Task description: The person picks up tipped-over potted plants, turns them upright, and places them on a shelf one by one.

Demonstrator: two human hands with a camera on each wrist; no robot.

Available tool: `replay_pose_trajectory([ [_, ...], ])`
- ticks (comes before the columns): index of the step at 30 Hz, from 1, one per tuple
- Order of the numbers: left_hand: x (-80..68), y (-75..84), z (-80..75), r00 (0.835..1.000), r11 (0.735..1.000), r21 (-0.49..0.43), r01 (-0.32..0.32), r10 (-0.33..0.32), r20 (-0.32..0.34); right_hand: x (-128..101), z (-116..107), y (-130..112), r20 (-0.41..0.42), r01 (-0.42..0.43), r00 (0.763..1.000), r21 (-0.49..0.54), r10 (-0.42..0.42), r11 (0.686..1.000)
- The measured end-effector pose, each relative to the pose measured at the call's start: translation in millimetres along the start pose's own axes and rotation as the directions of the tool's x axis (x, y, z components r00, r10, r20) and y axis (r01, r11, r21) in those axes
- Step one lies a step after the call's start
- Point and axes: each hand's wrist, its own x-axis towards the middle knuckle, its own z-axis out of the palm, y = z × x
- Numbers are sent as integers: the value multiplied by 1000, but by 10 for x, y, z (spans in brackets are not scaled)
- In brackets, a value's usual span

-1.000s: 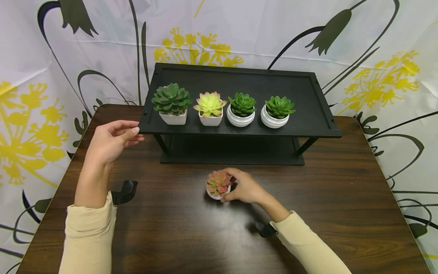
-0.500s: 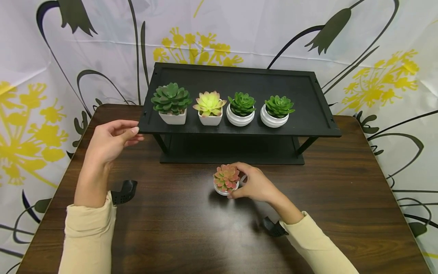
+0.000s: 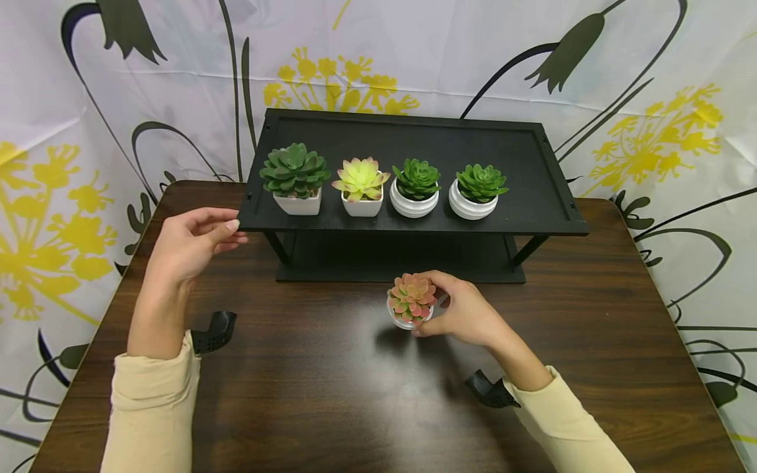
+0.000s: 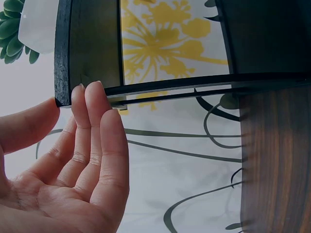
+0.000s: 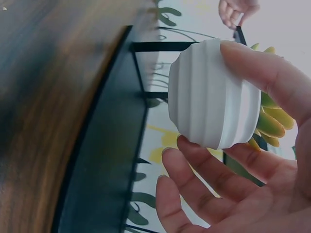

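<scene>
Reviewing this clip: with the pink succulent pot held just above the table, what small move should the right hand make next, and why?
Probably lift higher and toward the black shelf's bare right end. The right hand grips the pink succulent in its ribbed white pot below shelf height, four potted succulents fill the left, and the left hand touches the shelf corner.

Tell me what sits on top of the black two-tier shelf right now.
Black two-tier shelf: four green succulents in white pots, in a row along the front edge. The lower tier is shadowed; nothing discernible there.

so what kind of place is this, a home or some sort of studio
Probably a staged tabletop setup, not a lived-in room: a printed floral sheet hangs as backdrop behind a wooden table with a black shelf of small potted succulents.
</scene>
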Motion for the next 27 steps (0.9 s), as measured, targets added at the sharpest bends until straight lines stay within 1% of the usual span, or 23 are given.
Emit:
replay_pose_trajectory([
  [4,0,-3,1,1000,1000,-11,1,-1,1,-23,-76,-1,-16,6,1000,-9,-6,1000],
  [8,2,-2,-4,1000,1000,9,7,-7,3,-53,-154,-9,-28,5,1000,-14,-5,1000],
  [16,-1,6,-3,1000,999,42,17,-17,-3,-123,-341,-32,-58,-64,996,-25,63,998],
  [22,2,10,-7,1000,997,76,16,-15,-2,-170,-498,-33,-95,-75,993,-32,71,997],
  [27,-1,14,-6,1000,996,90,19,-18,-6,-205,-631,-48,-120,-93,989,-68,84,993],
])
